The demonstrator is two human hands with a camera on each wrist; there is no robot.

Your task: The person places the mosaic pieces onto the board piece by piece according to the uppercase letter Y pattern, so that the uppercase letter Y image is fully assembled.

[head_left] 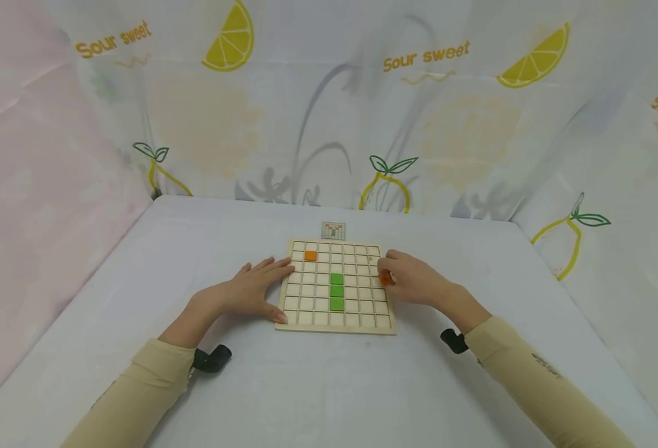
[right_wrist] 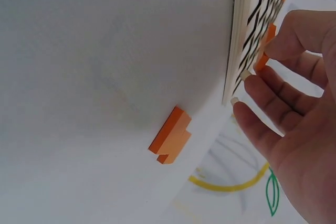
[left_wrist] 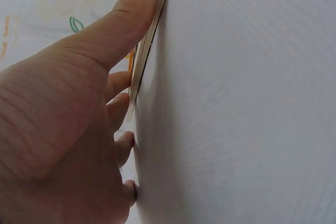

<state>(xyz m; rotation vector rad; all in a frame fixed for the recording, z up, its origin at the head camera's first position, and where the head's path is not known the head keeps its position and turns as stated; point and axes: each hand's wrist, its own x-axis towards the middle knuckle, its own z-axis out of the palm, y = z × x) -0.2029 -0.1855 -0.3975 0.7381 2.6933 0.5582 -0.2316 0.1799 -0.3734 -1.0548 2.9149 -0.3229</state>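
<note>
While the right hand [head_left: 415,279] pinched an orange piece [right_wrist: 271,32] between thumb and fingers, that piece stood at the right edge of the gridded board [head_left: 309,317] (its long axis could not be told, the fingers hiding part of it). The right hand was thus the nearer one; the piece lay at its fingertips, with the whole board between it and the left hand [head_left: 252,289], spread wide along the left edge. Green tiles [head_left: 337,291] occupied the middle; loose orange pieces [right_wrist: 173,132] lay on the table [head_left: 329,386].
</note>
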